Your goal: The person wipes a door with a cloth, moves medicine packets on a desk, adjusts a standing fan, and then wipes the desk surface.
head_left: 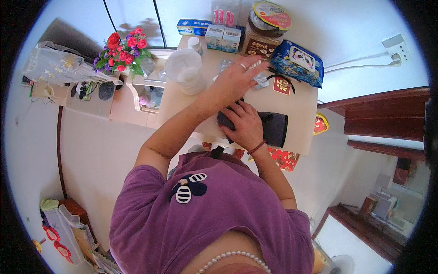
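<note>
My right hand (246, 125), with a dark red bead bracelet at the wrist, is closed over the left end of a dark grey pouch (275, 129) at the table's near side. Beyond it my left hand (237, 82) reaches across with stretched fingers, slightly blurred. It wears a ring, and a pale striped strip (253, 65) shows by its fingers. Silvery blister packs (261, 82) lie partly beneath that hand. Just right of its fingertips are a thin dark curved thing (290, 86), perhaps a glasses frame, and a small red card (281, 86).
On the pale table (301, 107) stand a clear plastic tub (183, 66), a white bottle (195, 44), small boxes (222, 38), a lidded jar (264, 29) and a blue wipes pack (299, 61). Red flowers (125, 52) stand left, near an open drawer unit (139, 98). A wall socket (396, 48) is at right.
</note>
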Motion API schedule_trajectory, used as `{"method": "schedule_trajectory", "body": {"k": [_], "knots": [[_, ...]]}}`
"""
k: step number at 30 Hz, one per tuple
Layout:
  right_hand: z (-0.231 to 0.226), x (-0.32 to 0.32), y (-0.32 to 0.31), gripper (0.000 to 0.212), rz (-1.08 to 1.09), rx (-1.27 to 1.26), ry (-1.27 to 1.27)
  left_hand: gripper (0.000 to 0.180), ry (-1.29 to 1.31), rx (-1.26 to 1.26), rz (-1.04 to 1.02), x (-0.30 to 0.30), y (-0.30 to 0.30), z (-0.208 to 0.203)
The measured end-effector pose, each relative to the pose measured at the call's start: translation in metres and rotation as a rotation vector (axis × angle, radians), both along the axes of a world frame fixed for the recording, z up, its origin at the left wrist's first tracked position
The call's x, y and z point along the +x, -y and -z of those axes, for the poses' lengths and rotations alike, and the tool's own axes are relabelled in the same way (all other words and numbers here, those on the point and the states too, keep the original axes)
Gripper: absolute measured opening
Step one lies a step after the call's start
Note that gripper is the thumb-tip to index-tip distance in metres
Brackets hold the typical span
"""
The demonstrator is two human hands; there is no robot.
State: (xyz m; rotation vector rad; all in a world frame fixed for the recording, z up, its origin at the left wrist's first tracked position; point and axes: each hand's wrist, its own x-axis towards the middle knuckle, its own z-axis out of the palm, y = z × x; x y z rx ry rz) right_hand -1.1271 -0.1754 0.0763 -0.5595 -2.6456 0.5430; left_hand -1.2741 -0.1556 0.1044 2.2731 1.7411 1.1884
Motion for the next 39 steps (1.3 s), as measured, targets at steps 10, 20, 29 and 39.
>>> {"method": "schedule_trajectory", "body": {"k": [10, 20, 29, 39], "knots": [[0.003, -0.006, 0.0, 0.04, -0.074, -0.021, 0.018, 0.1, 0.412, 0.194, -0.6, -0.052, 0.108, 0.014], [0.011, -0.059, -0.022, 0.042, 0.208, 0.057, 0.028, 0.065, 0.732, -0.173, -0.59, -0.074, 0.101, 0.046], [0.007, -0.096, -0.007, 0.049, 0.068, 0.074, 0.061, 0.046, 1.016, -0.009, -0.642, -0.104, 0.168, 0.039], [0.007, -0.135, 0.046, 0.052, -0.086, 0.047, 0.041, 0.049, 1.041, 0.074, -0.674, -0.12, 0.196, 0.045]]}}
